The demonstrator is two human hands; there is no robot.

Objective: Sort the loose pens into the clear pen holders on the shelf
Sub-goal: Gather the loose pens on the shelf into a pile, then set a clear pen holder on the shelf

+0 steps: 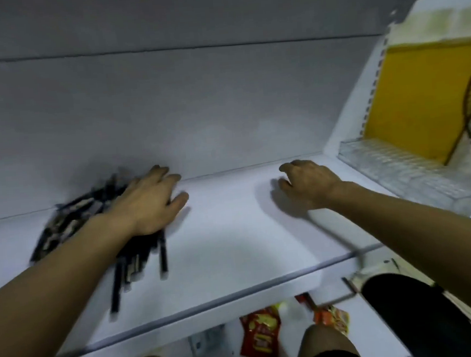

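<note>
While the left hand [149,202] lies with fingers nearly straight on the heap of dark pens [71,216] at the left of the white shelf [234,249], the right hand [305,184] hangs loosely curled and empty, well apart. Gathering appears under way. The next move calls for pinching a few pens and carrying them rightward to what seem to be the clear holders [388,163].

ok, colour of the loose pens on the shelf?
Mostly black pens, some with lighter bands, though blurred. Head view, under the left hand.
</note>
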